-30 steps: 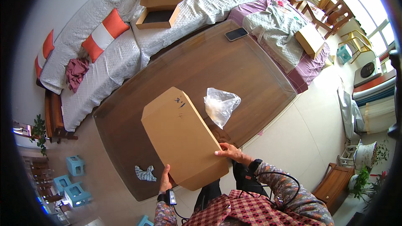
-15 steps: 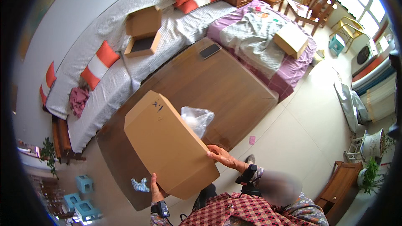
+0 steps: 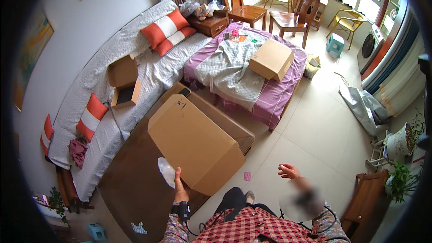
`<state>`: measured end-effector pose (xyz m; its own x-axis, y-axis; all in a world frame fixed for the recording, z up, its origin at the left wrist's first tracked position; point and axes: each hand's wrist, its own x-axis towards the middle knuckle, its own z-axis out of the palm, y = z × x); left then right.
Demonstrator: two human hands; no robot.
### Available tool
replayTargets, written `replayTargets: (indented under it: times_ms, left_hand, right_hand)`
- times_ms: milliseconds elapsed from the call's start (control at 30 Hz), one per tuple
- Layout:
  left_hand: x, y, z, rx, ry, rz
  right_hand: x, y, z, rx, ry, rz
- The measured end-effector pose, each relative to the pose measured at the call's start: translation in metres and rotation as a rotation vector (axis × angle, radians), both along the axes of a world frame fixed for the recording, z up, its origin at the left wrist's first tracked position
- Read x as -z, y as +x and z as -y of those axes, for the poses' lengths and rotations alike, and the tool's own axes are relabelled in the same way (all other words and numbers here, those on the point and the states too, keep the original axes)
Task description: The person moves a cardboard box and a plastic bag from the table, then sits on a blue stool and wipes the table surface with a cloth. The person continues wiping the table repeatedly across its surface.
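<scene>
A large brown cardboard box [image 3: 195, 141] is held tilted over the dark wooden table [image 3: 130, 182], a broad flat face with cut corners toward me. My left hand [image 3: 181, 188] grips its near edge, thumb up on the face and the fingers hidden behind. To the right, away from the box, my right hand [image 3: 289, 171] is in the air above the floor, its fingers stretched out and holding nothing. A crumpled white plastic bag [image 3: 166, 172] shows at the box's left edge, close to my left hand. The box hides much of the table.
An open cardboard box [image 3: 124, 78] sits on the covered sofa [image 3: 155, 74]. Another carton [image 3: 272, 58] stands on the purple-covered table [image 3: 234, 74]. A phone [image 3: 184, 92] lies at the far table edge, a small patterned cloth [image 3: 139, 228] at the near left. A wooden cabinet [image 3: 362, 198] is on the right.
My right hand has let go of the box and moved off to the right. The left still holds the box. The plastic bag now shows on the box's left side, and the whole view has shifted.
</scene>
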<state>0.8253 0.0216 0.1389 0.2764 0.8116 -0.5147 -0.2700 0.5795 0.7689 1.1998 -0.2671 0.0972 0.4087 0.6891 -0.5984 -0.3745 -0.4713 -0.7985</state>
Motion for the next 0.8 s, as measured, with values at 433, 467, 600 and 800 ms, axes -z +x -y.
replayTargets:
  times_ms: [433, 467, 600, 800]
  left_hand:
    - [0.091, 0.269, -0.189, 0.101, 0.004, 0.257]
    - [0.102, 0.292, -0.21, 0.092, -0.008, 0.261]
    - [0.137, 0.372, -0.284, 0.042, -0.036, 0.181]
    - [0.166, 0.478, -0.392, -0.065, 0.038, 0.023]
  right_hand:
    - [0.023, 0.18, 0.016, 0.362, -0.209, -0.037]
    - [0.032, 0.199, 0.012, 0.37, -0.187, -0.084]
    - [0.051, 0.265, -0.026, 0.396, -0.326, -0.145]
    - [0.056, 0.332, -0.078, 0.195, -0.356, 0.012]
